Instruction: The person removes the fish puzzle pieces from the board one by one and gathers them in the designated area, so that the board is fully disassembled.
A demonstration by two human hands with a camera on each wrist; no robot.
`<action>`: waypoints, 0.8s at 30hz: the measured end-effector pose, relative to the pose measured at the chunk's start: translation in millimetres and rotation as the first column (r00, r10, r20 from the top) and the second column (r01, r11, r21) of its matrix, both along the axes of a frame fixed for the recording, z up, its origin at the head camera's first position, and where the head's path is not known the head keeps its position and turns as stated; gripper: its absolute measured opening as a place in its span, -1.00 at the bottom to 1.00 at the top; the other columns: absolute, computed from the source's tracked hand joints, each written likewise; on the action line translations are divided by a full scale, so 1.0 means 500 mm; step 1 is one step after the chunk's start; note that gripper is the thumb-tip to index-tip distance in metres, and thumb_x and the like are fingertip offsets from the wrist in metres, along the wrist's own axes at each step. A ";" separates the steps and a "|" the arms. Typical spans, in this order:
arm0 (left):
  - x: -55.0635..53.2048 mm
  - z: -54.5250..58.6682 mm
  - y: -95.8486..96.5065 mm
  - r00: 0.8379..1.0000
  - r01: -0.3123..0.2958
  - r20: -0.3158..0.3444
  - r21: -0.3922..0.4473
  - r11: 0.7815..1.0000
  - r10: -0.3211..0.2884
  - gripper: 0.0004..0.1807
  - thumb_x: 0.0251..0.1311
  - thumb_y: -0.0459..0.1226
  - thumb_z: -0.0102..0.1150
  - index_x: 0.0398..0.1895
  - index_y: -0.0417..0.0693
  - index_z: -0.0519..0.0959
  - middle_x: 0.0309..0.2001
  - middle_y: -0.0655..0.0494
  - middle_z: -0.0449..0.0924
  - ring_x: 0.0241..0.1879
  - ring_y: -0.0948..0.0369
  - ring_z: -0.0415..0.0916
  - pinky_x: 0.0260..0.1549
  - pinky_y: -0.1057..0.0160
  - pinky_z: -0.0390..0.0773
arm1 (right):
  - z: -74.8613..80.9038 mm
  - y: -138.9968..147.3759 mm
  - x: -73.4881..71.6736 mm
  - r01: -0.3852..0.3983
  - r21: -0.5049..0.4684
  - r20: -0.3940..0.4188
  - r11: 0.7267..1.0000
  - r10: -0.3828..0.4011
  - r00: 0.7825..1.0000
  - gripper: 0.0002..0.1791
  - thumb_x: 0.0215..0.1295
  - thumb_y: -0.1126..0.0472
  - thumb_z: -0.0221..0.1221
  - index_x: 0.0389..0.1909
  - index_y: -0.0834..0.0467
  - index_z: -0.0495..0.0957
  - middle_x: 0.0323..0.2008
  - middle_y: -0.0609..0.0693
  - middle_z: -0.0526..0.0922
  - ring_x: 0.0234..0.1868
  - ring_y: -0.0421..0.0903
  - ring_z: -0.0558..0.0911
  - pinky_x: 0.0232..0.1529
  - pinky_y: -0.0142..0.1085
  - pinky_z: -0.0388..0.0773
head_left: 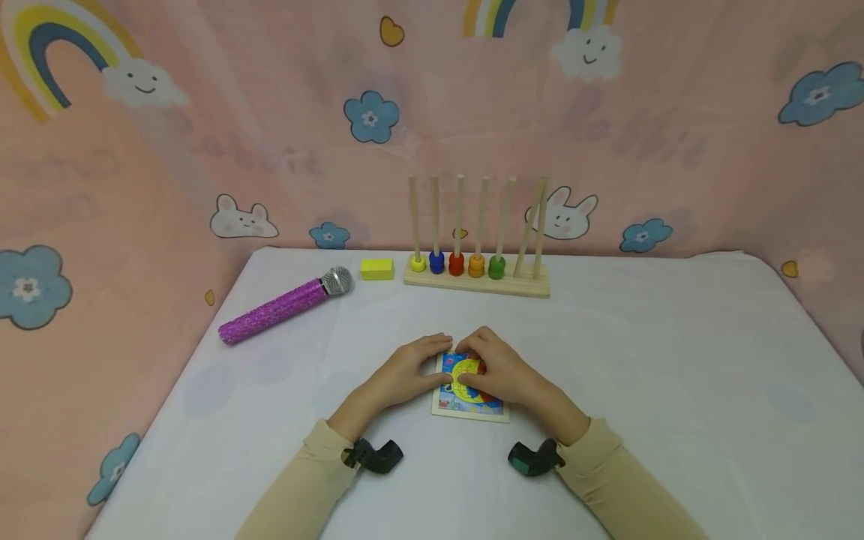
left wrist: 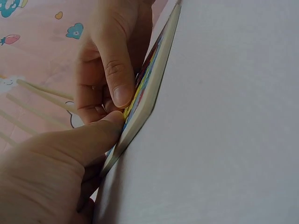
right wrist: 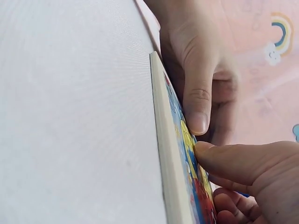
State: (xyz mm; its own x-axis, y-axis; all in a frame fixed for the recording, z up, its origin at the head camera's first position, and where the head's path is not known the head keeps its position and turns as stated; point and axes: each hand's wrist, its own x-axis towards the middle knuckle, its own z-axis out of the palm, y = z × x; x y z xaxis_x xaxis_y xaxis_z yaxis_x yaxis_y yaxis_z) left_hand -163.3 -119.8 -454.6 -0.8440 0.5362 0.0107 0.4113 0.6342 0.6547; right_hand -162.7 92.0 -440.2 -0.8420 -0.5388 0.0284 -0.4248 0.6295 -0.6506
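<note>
A small square jigsaw puzzle (head_left: 468, 405) with a pale wooden rim lies on the white table. Its picture is blue, yellow and red. My left hand (head_left: 405, 370) holds it at the left and far edge, the thumb (left wrist: 100, 133) lying over its face. From the other side my right hand (head_left: 506, 367) grips it, fingers bent at the far edge and thumb (right wrist: 224, 156) on the yellow part. Both thumb tips are close together near the middle. The hands cover part of the picture, and the far fingertips are partly hidden in the wrist views.
Behind the hands stands a wooden peg rack (head_left: 475, 285) with upright rods and coloured beads. A yellow block (head_left: 376, 270) is left of it. A glittery purple microphone (head_left: 280, 309) lies farther left. Pink patterned cloth (head_left: 283, 127) hangs behind the table (head_left: 675, 375).
</note>
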 end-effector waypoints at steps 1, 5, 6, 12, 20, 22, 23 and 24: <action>0.000 0.000 0.000 1.000 0.000 -0.001 -0.004 1.000 0.000 -0.35 0.19 -0.04 0.23 0.33 -0.03 0.36 0.37 0.08 0.29 0.40 0.14 0.17 0.36 0.11 0.23 | 0.000 0.000 0.000 -0.002 -0.003 0.001 1.000 0.002 1.000 -0.59 0.14 0.15 0.31 0.00 0.17 0.52 -0.08 0.03 0.44 -0.08 -0.09 0.47 0.11 -0.11 0.52; 0.000 0.001 0.000 1.000 -0.001 0.002 -0.008 1.000 0.001 -0.35 0.19 -0.04 0.23 0.32 -0.04 0.37 0.37 0.07 0.29 0.40 0.13 0.17 0.36 0.10 0.24 | 0.000 -0.002 0.001 -0.007 0.000 -0.002 1.000 0.007 1.000 -0.59 0.14 0.15 0.30 0.01 0.17 0.52 -0.08 0.04 0.43 -0.08 -0.09 0.47 0.10 -0.11 0.52; 0.000 0.002 0.000 1.000 -0.001 0.002 -0.008 1.000 0.001 -0.35 0.19 -0.04 0.23 0.32 -0.04 0.37 0.37 0.07 0.29 0.40 0.13 0.17 0.36 0.09 0.24 | 0.001 -0.002 0.001 -0.004 0.000 -0.001 1.000 0.004 1.000 -0.59 0.14 0.15 0.30 0.01 0.17 0.52 -0.07 0.04 0.43 -0.08 -0.08 0.47 0.11 -0.10 0.52; 0.000 0.005 0.000 1.000 0.003 -0.002 -0.013 1.000 -0.003 -0.35 0.19 -0.03 0.22 0.32 -0.06 0.36 0.38 0.04 0.28 0.39 0.10 0.17 0.35 0.07 0.24 | 0.003 -0.013 0.004 0.038 0.007 0.003 0.999 -0.038 0.999 -0.59 0.12 0.19 0.29 0.00 0.19 0.52 -0.06 0.10 0.42 -0.04 -0.03 0.47 0.14 -0.06 0.51; 0.001 0.007 0.000 1.000 0.008 0.003 -0.014 1.000 -0.008 -0.34 0.19 -0.02 0.23 0.32 -0.07 0.37 0.38 0.03 0.28 0.39 0.09 0.18 0.35 0.07 0.25 | 0.002 -0.024 0.009 0.095 -0.029 0.026 0.995 -0.094 0.995 -0.62 0.09 0.24 0.30 -0.05 0.21 0.50 -0.10 0.13 0.39 -0.09 -0.01 0.42 0.10 -0.03 0.50; 0.002 0.007 0.001 1.000 0.011 0.003 -0.009 1.000 -0.011 -0.34 0.19 -0.03 0.23 0.32 -0.07 0.37 0.37 0.02 0.28 0.39 0.09 0.18 0.35 0.06 0.25 | 0.001 -0.025 0.009 0.108 -0.045 0.044 0.993 -0.106 0.993 -0.62 0.08 0.26 0.31 -0.06 0.20 0.49 -0.10 0.13 0.38 -0.11 -0.02 0.42 0.07 -0.03 0.51; 0.001 0.006 0.001 1.000 0.009 0.005 -0.006 1.000 -0.009 -0.35 0.18 -0.03 0.23 0.32 -0.06 0.37 0.38 0.02 0.28 0.39 0.09 0.18 0.35 0.07 0.24 | 0.001 -0.025 0.008 0.116 -0.053 0.058 0.992 -0.113 0.992 -0.62 0.08 0.26 0.31 -0.07 0.19 0.48 -0.09 0.13 0.38 -0.11 -0.03 0.42 0.07 -0.05 0.51; 0.001 0.006 0.001 1.000 0.010 0.004 -0.006 1.000 -0.010 -0.35 0.18 -0.03 0.24 0.32 -0.06 0.37 0.37 0.02 0.28 0.39 0.09 0.18 0.36 0.07 0.24 | 0.001 -0.025 0.008 0.119 -0.059 0.064 0.991 -0.115 0.991 -0.62 0.08 0.26 0.31 -0.07 0.19 0.48 -0.09 0.12 0.39 -0.12 -0.03 0.42 0.05 -0.07 0.51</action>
State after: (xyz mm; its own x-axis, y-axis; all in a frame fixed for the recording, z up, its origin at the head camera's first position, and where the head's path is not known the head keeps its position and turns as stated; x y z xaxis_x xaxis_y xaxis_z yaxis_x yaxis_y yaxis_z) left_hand -162.7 -119.1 -451.7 -0.8387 0.5445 0.0043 0.4150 0.6341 0.6524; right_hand -158.7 79.4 -439.7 -0.9004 -0.4350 0.0060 -0.3091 0.6298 -0.7126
